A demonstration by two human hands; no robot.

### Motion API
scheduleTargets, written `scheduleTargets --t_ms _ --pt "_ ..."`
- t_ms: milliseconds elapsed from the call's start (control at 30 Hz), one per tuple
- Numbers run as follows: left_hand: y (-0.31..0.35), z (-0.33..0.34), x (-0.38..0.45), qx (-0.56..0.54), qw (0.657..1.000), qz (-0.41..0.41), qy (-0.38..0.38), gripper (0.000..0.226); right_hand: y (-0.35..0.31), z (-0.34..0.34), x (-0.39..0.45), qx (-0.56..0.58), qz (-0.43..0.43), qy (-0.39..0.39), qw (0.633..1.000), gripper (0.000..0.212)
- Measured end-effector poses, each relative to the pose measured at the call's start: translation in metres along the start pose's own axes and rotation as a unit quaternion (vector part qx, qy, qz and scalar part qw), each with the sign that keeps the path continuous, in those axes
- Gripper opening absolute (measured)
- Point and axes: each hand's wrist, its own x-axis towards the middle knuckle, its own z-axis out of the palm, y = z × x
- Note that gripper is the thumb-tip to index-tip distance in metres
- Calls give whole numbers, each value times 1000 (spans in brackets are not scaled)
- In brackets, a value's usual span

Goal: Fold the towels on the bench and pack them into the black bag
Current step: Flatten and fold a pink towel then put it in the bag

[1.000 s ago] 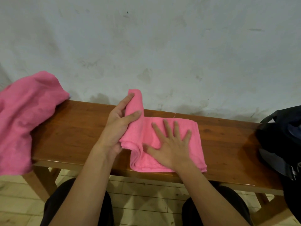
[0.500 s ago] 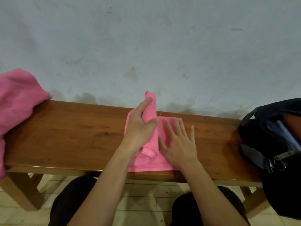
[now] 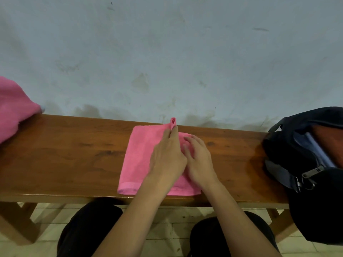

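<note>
- The folded pink towel [image 3: 141,156] lies on the middle of the wooden bench [image 3: 65,156].
- The left hand [image 3: 167,158] pinches the towel's far corner.
- The right hand [image 3: 198,160] rests on the towel, fingers relaxed.
- The black bag [image 3: 306,164] stands open at the right end; no readable writing on it.
- Another pink towel [image 3: 13,108] lies at the left end.

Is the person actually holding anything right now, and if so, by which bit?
Yes: the left hand pinches the pink towel at its far edge, where a small fold sticks up. The right hand only rests on the towel.
</note>
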Motion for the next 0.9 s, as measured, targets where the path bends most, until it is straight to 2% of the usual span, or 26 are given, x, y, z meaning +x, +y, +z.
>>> scheduleTargets --t_ms 67,133,233,300,400,467,533,600,667,733,800,867,900 --pt "0 7 0 16 1000 14 -6 83 2 -10 0 -27 -8 77 997 31" --pt "3 14 -1 22 999 41 -3 80 4 -14 1 3 8 106 994 25" --pt "9 23 -4 21 997 70 4 68 9 -15 3 93 59 70 991 39" --pt "9 28 -4 6 996 87 -19 58 9 -17 4 117 82 59 988 45" --pt "3 24 4 -96 984 90 -117 34 7 -21 5 156 117 48 980 57" --pt "-3 9 15 -156 977 64 -127 33 7 -24 5 162 120 33 979 56" --pt "-16 -10 26 -102 992 58 -56 39 4 -23 2 126 99 8 987 50" --pt "-38 -26 37 41 996 72 -12 50 3 -19 -1 78 67 -24 994 45" --pt "-61 -38 44 123 989 62 -48 63 1 -16 -4 43 56 -47 996 39" --pt "-77 -45 50 159 983 46 -75 69 0 -17 -4 18 53 -59 997 28" --pt "-85 -52 52 194 979 44 -51 59 0 -19 -3 -5 44 -64 997 25" --pt "-85 -63 45 216 974 48 -41 33 0 -22 -3 -59 21 -54 997 27" --pt "-85 -69 41 194 978 50 -57 24 0 -23 -3 -98 3 -42 994 29"
